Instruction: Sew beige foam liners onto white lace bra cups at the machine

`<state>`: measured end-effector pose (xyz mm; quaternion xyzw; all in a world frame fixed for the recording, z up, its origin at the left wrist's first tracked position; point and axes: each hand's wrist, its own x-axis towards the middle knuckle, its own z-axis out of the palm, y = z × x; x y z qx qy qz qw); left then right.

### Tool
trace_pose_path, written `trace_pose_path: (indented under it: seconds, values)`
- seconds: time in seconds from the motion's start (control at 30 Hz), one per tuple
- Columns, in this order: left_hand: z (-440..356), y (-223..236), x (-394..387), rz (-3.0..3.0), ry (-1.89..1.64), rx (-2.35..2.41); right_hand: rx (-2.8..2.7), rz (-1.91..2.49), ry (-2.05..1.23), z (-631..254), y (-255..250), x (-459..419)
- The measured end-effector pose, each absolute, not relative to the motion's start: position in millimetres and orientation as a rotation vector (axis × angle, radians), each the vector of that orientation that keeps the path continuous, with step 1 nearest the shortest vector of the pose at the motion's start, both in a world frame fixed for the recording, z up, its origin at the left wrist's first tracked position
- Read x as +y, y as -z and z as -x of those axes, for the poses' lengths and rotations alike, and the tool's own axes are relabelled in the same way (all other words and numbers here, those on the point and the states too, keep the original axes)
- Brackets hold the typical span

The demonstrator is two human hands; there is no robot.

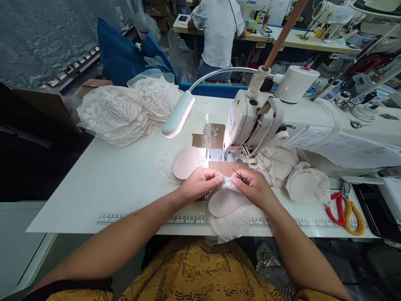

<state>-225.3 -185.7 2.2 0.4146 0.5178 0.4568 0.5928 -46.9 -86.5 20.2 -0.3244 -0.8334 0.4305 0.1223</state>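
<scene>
One white tabletop (125,179) lies beneath the fingers; one printed ruler strip (184,220) runs nearer the body than they do. One sewing machine (300,119), beyond and right of the fingers. One lace heap (125,108) in two bulges, well left and beyond. One crumpled lace pile (275,163), just right of the right fingers. One held lace piece (227,203) with one pale oval pad, hanging from the fingers toward the body. One loose lace piece (186,164), its own oval pad showing, just beyond the left fingers. One lamp (179,115), farther beyond on the same side. One pair of scissors (346,211), red and yellow handles, well right. One pair of dark snips (242,179), in the right fingers.

Left hand (202,184): thumb and forefinger pinched together on the held lace piece's upper edge. Right hand (252,186): thumb and forefinger closed on the same edge, just beside the left, snips kept in the grip, point outward.

Machine cut off at right. Scissor blades partly covered. Separate pieces in pile and heap overlap, uncountable. Lace between the fingertips is small and overlit; possibly a folded edge.
</scene>
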Motion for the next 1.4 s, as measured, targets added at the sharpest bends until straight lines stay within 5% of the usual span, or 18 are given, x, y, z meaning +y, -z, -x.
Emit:
trace_pose_path:
  seconds: [0.9,1.17,1.4]
  values:
    - [227,3,-185,-1.003,-1.159,1.286,-2.288,0.890,-1.306,50,-7,-93]
    - [224,3,-187,-1.145,-1.224,1.428,-2.325,0.828,-0.994,53,-1,-100]
    - [233,-8,-193,-1.957,-1.208,1.719,-2.405,0.617,-0.620,47,17,-99]
